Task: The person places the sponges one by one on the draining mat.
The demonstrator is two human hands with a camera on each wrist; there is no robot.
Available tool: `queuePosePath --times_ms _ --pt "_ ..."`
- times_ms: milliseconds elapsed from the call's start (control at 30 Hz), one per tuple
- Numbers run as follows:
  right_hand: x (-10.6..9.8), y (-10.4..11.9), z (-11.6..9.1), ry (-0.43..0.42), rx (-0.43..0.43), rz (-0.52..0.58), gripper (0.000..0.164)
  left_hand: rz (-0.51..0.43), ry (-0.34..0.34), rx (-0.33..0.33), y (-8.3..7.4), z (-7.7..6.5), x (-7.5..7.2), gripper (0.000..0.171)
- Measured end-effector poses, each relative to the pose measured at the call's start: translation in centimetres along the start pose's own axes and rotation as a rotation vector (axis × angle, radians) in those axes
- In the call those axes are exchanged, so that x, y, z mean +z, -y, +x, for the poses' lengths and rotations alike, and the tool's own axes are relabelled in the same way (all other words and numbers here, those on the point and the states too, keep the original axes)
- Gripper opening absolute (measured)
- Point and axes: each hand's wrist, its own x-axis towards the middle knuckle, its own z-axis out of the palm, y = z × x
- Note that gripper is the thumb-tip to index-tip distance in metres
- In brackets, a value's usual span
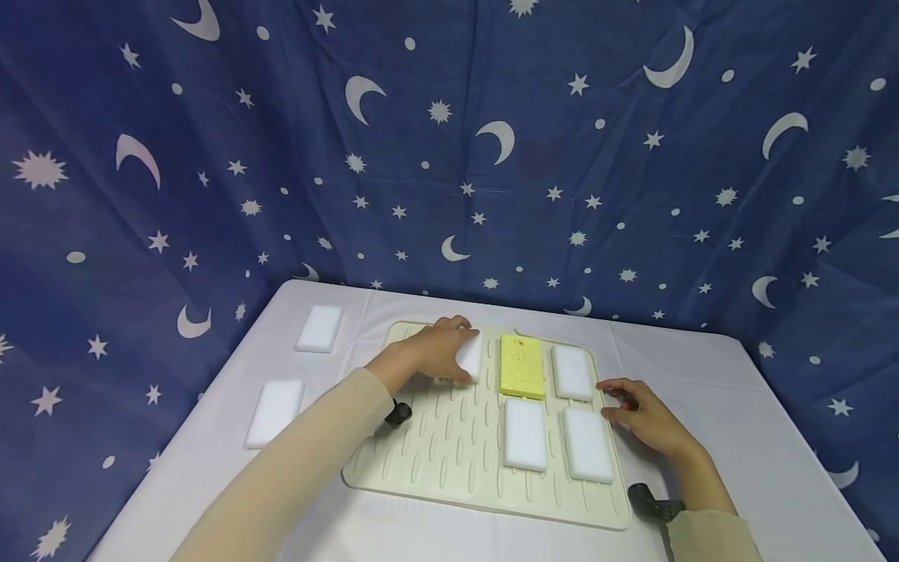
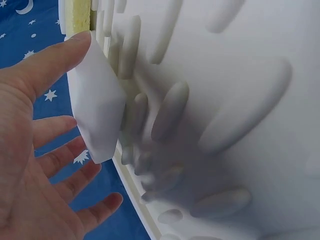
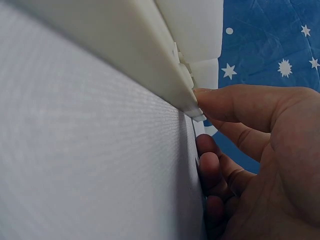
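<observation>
My left hand [image 1: 441, 350] holds a white sponge [image 1: 469, 356] between thumb and fingertips at the back of a cream ridged drying mat [image 1: 449, 468]. In the left wrist view, the thumb lies on one end of that white sponge [image 2: 97, 100] and the fingertips meet its far side. A yellow sponge [image 1: 522, 367] sits just right of it. At the mat's right edge rests my right hand [image 1: 642, 414], thumb and index fingertip spaced apart along the rim. The right wrist view shows the thumb touching the mat's rim [image 3: 150, 60], other fingers bent low by the tablecloth.
Three more white sponges lie on the mat: one back right [image 1: 572, 373], one front right [image 1: 588, 445], one before the yellow sponge [image 1: 524, 435]. Two others, a far one [image 1: 319, 329] and a near one [image 1: 275, 414], lie left on the white tablecloth [image 1: 702, 382]. A blue curtain [image 1: 534, 156] hangs behind.
</observation>
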Motion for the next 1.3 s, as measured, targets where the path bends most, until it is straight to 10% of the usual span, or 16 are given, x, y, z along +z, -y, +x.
queuePosePath --times_ms 1300 --pt "-0.1 0.1 0.0 0.004 -0.005 0.005 0.048 0.061 0.009 -0.01 0.3 -1.7 0.0 0.097"
